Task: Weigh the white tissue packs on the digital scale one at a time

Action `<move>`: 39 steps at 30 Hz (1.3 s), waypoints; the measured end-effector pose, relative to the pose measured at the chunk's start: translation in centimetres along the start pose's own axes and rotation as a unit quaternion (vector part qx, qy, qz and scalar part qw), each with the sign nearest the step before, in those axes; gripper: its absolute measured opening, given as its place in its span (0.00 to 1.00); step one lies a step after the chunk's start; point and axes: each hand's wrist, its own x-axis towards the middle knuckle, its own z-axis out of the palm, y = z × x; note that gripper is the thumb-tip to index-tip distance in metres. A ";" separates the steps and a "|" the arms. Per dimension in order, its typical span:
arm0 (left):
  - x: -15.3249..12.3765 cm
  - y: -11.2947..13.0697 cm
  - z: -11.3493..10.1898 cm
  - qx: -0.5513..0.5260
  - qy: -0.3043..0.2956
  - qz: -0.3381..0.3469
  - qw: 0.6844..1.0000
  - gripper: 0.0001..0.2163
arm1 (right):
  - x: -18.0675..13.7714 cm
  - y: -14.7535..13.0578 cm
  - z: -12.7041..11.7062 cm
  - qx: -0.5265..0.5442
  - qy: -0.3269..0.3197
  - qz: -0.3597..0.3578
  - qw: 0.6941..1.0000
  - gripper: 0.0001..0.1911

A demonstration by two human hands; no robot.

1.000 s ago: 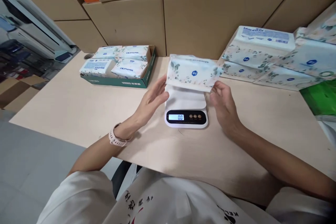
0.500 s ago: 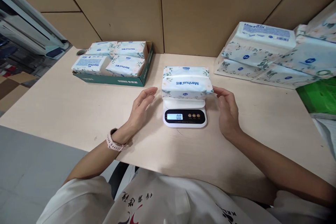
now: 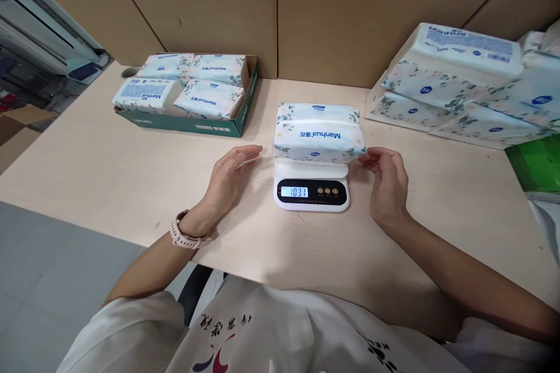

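Found tissue pack point(image 3: 318, 133) lying on scale point(image 3: 312, 192), midway along table point(image 3: 109, 175) front edge. Saw left hand point(image 3: 227, 178) and right hand point(image 3: 387, 183) open, empty, flanking it (right fingertips just beside pack, contact unclear). Needed both off pack for true reading.

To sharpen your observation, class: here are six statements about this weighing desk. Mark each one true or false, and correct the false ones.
1. A tissue pack lies on the scale. True.
2. The scale's display is blank. False: lit digits show.
3. The left hand grips the tissue pack. False: it is open, beside the scale and apart from the pack.
4. The green box holds tissue packs. True.
5. A watch sits on the right wrist. False: it is on the left wrist.
6. The right hand is at the pack's right end. True.
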 end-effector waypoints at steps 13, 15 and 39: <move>0.2 0.2 -0.2 -0.022 -0.008 -0.030 0.999 0.22 | 0.2 0.4 -0.1 -0.036 0.013 -0.013 0.999 0.22; 0.2 0.1 -0.3 -0.019 -0.010 -0.029 0.999 0.22 | 0.2 0.7 -0.2 -0.065 0.003 -0.030 0.997 0.24; 1.0 1.0 0.4 0.066 -0.090 0.045 0.993 0.27 | 0.9 -1.3 0.2 -0.090 -0.048 -0.082 0.991 0.25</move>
